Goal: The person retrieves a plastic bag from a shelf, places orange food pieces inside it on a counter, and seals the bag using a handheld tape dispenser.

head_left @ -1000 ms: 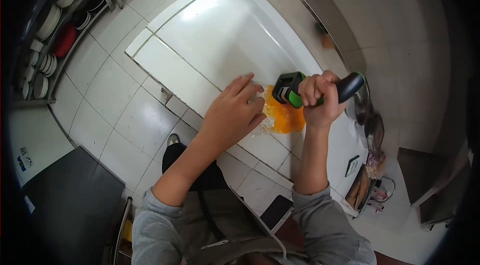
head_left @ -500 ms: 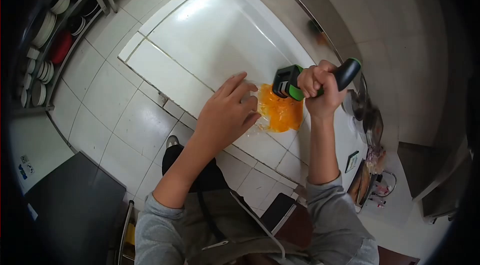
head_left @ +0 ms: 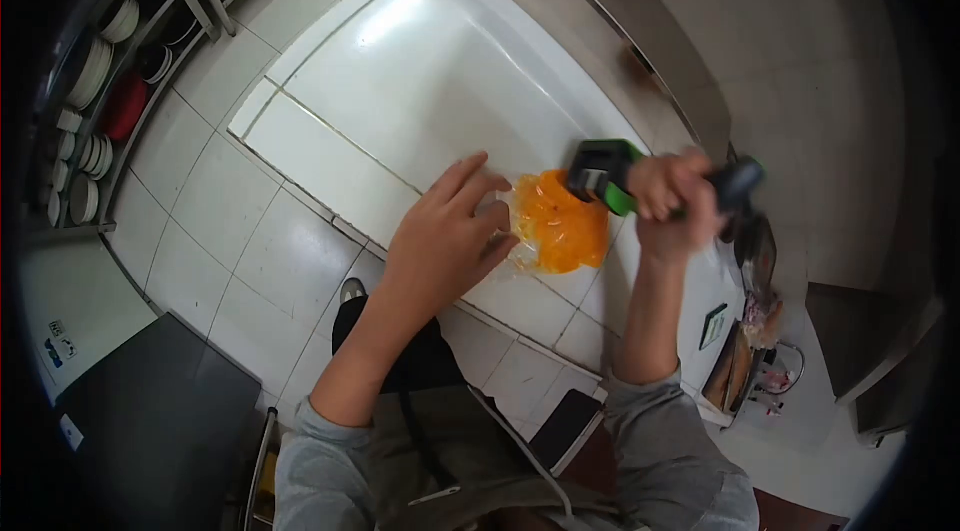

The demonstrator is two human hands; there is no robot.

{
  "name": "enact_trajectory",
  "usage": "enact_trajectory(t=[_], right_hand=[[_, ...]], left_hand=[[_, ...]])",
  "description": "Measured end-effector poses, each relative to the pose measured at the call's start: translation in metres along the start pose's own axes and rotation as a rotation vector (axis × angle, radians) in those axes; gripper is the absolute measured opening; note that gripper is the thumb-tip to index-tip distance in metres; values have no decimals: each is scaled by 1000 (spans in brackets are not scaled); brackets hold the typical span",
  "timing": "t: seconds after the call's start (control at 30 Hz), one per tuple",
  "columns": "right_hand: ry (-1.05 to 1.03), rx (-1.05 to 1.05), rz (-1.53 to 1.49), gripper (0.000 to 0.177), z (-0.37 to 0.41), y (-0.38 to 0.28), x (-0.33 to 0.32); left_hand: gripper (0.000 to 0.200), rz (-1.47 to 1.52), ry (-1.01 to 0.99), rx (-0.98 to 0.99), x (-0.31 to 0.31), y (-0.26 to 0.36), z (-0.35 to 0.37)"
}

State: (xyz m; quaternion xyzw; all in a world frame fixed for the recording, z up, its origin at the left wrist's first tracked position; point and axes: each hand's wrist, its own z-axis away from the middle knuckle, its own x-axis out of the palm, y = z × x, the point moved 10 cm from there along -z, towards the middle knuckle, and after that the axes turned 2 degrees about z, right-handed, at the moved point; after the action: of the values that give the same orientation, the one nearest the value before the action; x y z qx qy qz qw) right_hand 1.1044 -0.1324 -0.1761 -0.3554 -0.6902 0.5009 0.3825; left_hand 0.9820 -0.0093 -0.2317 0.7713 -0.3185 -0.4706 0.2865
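Note:
In my right hand (head_left: 678, 199), blurred by motion, is a black and green knife sharpener (head_left: 603, 174), gripped by its handle. Its slotted head is over the right edge of a clear plastic bag with orange contents (head_left: 566, 223), which lies flat on the white tiled counter. My left hand (head_left: 455, 226) is at the bag's left side, fingers bent and apart, with the fingertips right by the clear plastic.
The white counter (head_left: 340, 91) runs away to the upper left, with a metal panel behind it. Utensils (head_left: 755, 256) stand at the right, near a small green-edged packet (head_left: 713, 326). Shelves with stacked dishes (head_left: 95, 81) are at far left.
My right hand has moved right with the knife sharpener, shifting its head off the bag's middle towards its right edge. My left hand stays nearly in place.

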Motion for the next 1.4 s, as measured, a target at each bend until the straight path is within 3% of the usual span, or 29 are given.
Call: enact_trajectory(t=[0.03, 0.17, 0.23, 0.27, 0.37, 0.47, 0.57, 0.67, 0.73, 0.77, 0.8, 0.9, 0.97, 1.0, 1.07, 1.13, 1.17, 1.2, 1.27, 1.33, 1.4], right_hand=[[54, -13, 52, 27, 5, 1, -9], [-151, -17, -147, 27, -5, -15, 4], [-30, 42, 44, 27, -4, 4, -5], [-90, 37, 70, 27, -9, 1, 1], [-152, -139, -79, 25, -7, -35, -3], [-62, 59, 93, 25, -1, 3, 2], [-199, -97, -173, 25, -5, -20, -5], [-117, 21, 89, 25, -2, -4, -8], [-195, -111, -78, 24, -6, -35, -10], [-163, -36, -226, 24, -6, -19, -21], [-24, 21, 170, 26, -3, 1, -22], [-99, 37, 187, 27, -2, -8, -22], [-168, 25, -85, 27, -4, -13, -24], [-39, 43, 192, 28, -4, 1, -24], [-116, 67, 54, 24, -7, -4, -21], [-226, -118, -131, 22, -2, -46, -20], [-248, -89, -201, 21, -3, -34, -19], [-104, 38, 79, 22, 1, 1, -22], [-145, 59, 64, 22, -4, -1, -20], [-134, -64, -162, 21, -7, -36, -37], [-159, -105, -91, 22, -1, -37, -34]], left_hand=[[17, 6, -15, 4, 3, 4, 3], [18, -21, -14, -8, 4, 1, -2], [18, -12, -40, -25, 6, 4, 2], [18, -16, -29, -17, 6, 5, 0], [18, -24, -26, -22, 7, 3, 1], [18, -26, -32, -45, 7, 6, 0], [18, -39, -31, -56, 6, 2, 0], [18, -30, -33, -43, 8, 5, 1], [18, -38, -36, -61, 7, 5, 1], [18, -37, -36, -75, 6, 4, 3], [18, -28, -53, -88, 7, 4, 5], [18, -25, -41, -74, 7, 7, 1], [19, -32, -46, -88, 8, 4, 5], [18, -32, -55, -81, 7, 5, 4], [18, -36, -43, -60, 6, 9, -1], [19, -48, -38, -86, 8, 4, 0], [19, -44, -39, -90, 8, 4, 0], [19, -42, -46, -89, 7, 4, 1], [19, -46, -40, -74, 7, 8, -2], [19, -48, -39, -87, 8, 5, -1], [19, -36, -49, -108, 7, 4, 2]])
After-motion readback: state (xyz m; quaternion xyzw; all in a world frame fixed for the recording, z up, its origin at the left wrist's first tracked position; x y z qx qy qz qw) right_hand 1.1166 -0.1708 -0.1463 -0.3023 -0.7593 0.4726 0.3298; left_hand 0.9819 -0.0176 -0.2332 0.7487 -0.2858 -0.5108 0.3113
